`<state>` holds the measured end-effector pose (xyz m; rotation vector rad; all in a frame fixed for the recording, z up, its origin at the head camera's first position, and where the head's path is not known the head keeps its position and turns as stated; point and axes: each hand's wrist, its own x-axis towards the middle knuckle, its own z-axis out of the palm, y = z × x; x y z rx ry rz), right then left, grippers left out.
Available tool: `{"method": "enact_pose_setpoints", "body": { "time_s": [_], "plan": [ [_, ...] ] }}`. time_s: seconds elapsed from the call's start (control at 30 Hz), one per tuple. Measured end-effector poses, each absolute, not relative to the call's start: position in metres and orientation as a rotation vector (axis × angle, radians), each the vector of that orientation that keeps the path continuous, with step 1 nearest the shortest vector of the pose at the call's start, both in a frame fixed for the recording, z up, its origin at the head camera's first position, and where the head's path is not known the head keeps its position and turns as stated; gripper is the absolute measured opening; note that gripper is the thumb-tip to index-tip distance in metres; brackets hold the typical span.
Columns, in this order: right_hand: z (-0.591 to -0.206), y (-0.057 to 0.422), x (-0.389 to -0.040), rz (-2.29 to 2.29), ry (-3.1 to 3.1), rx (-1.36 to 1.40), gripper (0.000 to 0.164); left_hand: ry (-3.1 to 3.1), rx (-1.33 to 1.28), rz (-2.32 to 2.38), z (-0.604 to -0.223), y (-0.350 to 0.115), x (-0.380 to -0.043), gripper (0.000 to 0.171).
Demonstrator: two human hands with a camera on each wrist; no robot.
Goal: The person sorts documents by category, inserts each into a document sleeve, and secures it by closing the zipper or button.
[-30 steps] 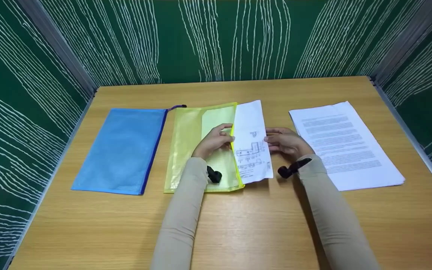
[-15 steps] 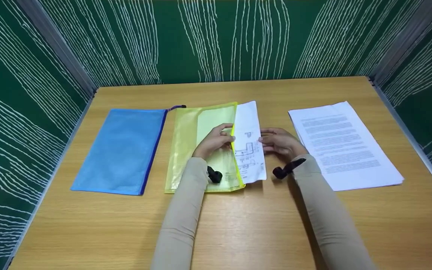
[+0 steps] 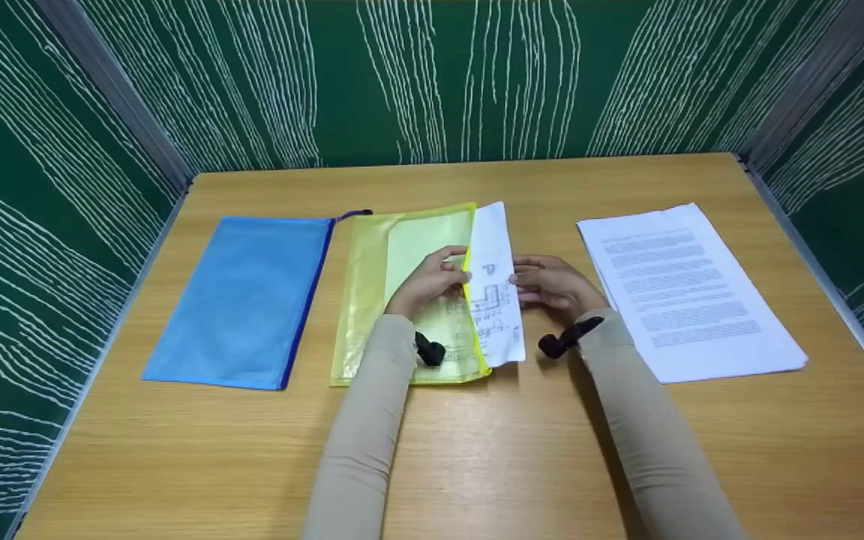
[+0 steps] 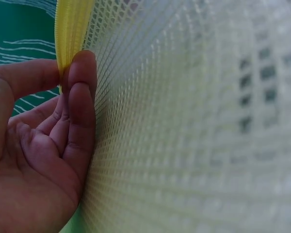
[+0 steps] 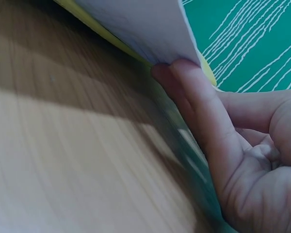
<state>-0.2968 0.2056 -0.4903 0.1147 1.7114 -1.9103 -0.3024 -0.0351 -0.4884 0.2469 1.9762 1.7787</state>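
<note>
Paper (image 3: 492, 247) slid further into yellow pouch (image 3: 366, 292), hands (image 3: 430, 283) (image 3: 561, 286) opposed, one pinching each

At the centre of the frame, the yellow pouch (image 3: 402, 259) looks like translucent, lightly glossy plastic, its surface ribbed by a fine raised mesh up close; its zip (image 4: 73, 29) is finely toothed. The blue pouch (image 3: 241, 300), left, seems a plastic with a faint sheen. The sheet (image 3: 490, 244) and the stack (image 3: 691, 292) at right are matt white paper. The table (image 3: 477, 450) shows smooth, softly shining wood grain; the sleeves (image 3: 361, 442), lower centre, are matt cloth.
</note>
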Motion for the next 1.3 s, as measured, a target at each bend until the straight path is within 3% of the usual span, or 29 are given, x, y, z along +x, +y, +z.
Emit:
{"method": "enact_pose_setpoints", "body": {
  "time_s": [0.77, 1.3],
  "plan": [
    [-0.487, 0.190, -0.298, -1.910, 1.674, 0.170, 0.060, 1.909, 0.228, 1.809, -0.487, -0.033, -0.303, 0.056],
    [-0.484, 0.177, -0.298, -1.829, 1.805, 0.230, 0.035, 1.845, 0.201, 1.872, -0.490, -0.032, -0.303, 0.055]
  ]
}}
